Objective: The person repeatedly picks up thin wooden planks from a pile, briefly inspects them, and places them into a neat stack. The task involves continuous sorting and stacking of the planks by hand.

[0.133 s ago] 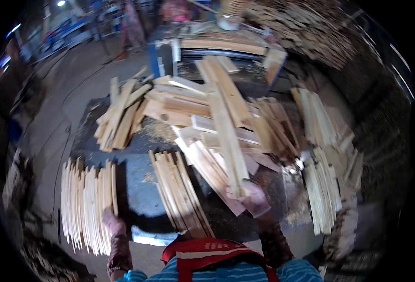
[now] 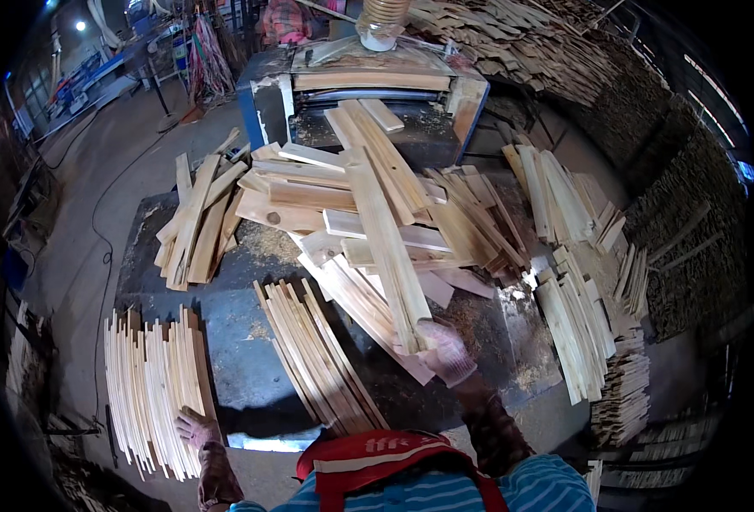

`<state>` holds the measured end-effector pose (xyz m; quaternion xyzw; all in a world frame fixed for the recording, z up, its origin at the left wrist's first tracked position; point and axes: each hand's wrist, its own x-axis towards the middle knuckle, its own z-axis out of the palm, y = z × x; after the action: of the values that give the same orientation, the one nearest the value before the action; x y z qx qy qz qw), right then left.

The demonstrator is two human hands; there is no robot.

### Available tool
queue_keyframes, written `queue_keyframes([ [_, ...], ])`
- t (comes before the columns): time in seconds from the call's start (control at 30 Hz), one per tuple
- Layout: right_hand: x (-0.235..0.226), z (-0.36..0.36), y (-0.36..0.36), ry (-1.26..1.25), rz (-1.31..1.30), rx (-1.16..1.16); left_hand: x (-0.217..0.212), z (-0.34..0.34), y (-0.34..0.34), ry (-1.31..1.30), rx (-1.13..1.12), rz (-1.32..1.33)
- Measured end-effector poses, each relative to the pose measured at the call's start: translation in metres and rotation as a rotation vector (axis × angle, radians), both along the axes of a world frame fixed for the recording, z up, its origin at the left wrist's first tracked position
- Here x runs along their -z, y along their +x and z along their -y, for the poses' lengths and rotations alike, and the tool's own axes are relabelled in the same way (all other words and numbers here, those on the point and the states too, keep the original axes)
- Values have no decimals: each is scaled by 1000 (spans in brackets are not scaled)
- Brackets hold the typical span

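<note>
My right hand (image 2: 447, 352), in a pale glove, is closed around the near end of a long pale board (image 2: 385, 235). That board slants away from me over a jumbled heap of planks. At the left, my gloved left hand (image 2: 196, 427) rests on the near right part of a row of narrow wooden strips (image 2: 151, 388); its fingers are apart. Another bundle of strips (image 2: 313, 350) lies between my hands, its near end hidden by my red apron. Wider pale boards (image 2: 356, 299) lie beside my right hand.
Beyond the heap stands a blue-sided machine (image 2: 262, 111) with a wide slot and a ribbed hose (image 2: 383, 21) on top. More planks (image 2: 198, 222) lie at the far left of the dark table (image 2: 240, 341). Stacked boards (image 2: 575, 333) stand at the right. A cable (image 2: 108, 256) crosses the floor.
The whole view has shifted slightly. My left hand sits a little nearer on the strips, with its fingers more spread. My right hand still grips the same board.
</note>
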<state>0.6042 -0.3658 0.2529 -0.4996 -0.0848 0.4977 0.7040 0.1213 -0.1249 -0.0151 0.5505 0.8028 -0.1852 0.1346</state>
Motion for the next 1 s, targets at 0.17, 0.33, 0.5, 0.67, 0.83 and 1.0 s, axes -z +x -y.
queue_keyframes([
  [0.17,47,-46,-46,337,-183,-143,-75,-104,-18,291,358,112],
  [0.33,68,-43,-57,8,-152,-251,-140,-107,125,-186,266,1768],
  [0.5,12,-77,-82,-66,-44,-750,-240,-109,198,-219,-228,2122],
  [0.67,39,-122,-2,9,865,-210,-220,-187,167,79,-465,2199],
  [0.83,32,-214,145,-748,1298,113,-250,-327,151,154,-180,2401],
  [1.0,96,-222,198,-788,1012,-14,-323,-322,277,32,-108,2419],
])
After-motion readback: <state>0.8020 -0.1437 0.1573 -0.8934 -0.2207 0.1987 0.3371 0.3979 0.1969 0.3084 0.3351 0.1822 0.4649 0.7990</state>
